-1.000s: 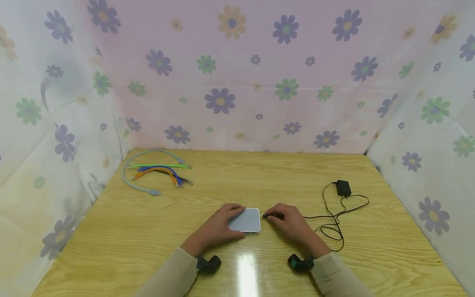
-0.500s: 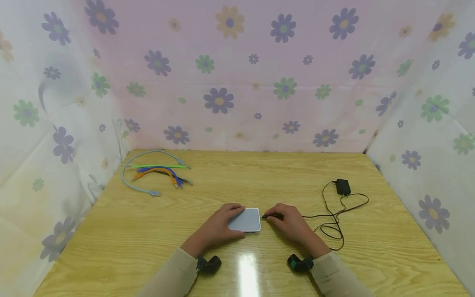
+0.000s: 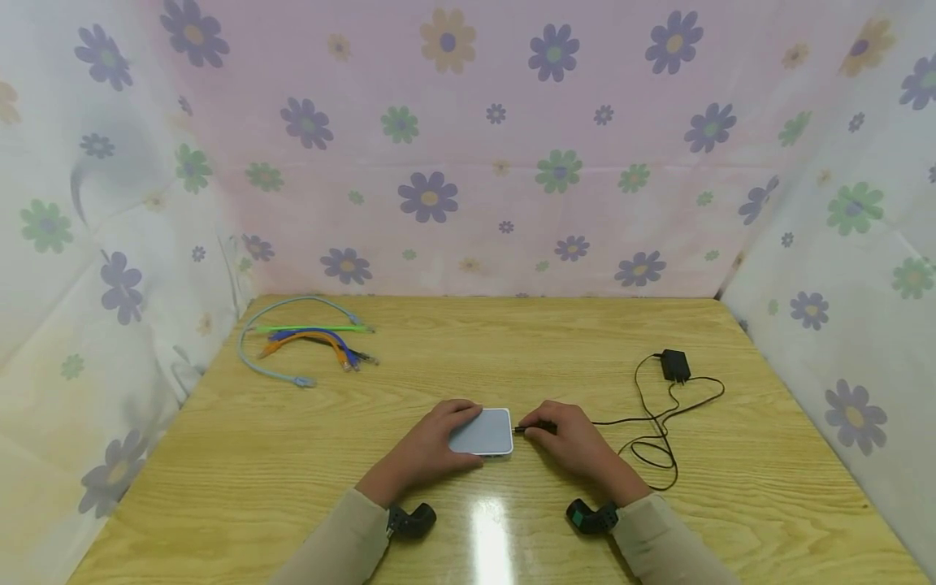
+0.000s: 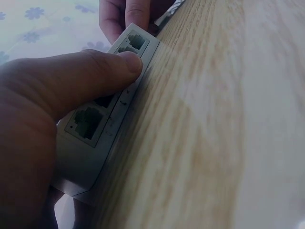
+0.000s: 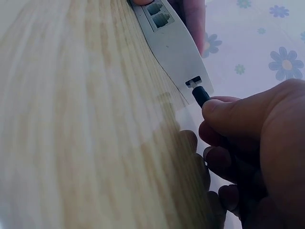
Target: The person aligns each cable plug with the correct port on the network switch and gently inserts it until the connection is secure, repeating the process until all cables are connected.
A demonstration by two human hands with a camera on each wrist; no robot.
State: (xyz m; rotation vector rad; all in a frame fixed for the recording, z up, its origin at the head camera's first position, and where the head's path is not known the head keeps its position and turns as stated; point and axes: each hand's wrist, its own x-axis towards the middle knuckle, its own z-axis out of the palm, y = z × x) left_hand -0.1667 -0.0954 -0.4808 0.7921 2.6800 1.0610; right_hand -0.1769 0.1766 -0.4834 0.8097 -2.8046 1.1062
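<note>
A small white network switch (image 3: 483,433) with a grey top lies flat on the table near the middle. My left hand (image 3: 431,443) grips it from the left, thumb along the side with the Ethernet ports (image 4: 87,122), fingers at the far side. My right hand (image 3: 570,435) pinches the black plug (image 5: 200,94) of a thin power cord between thumb and fingers. In the right wrist view, the plug's metal tip is right at the small socket (image 5: 193,80) on the switch's right end. The plug's rear is hidden in the hand.
A black power adapter (image 3: 676,366) lies at the right, its cord (image 3: 661,439) looped loosely toward my right hand. At the back left lie several Ethernet cables: light blue (image 3: 263,370), green (image 3: 310,328), orange (image 3: 307,334), blue and black. Floral cloth (image 3: 468,162) encloses the table's back and sides.
The plug and right fingers have edged slightly left toward the switch's end. The left hand holds the switch in place. The head view has shifted a little.
</note>
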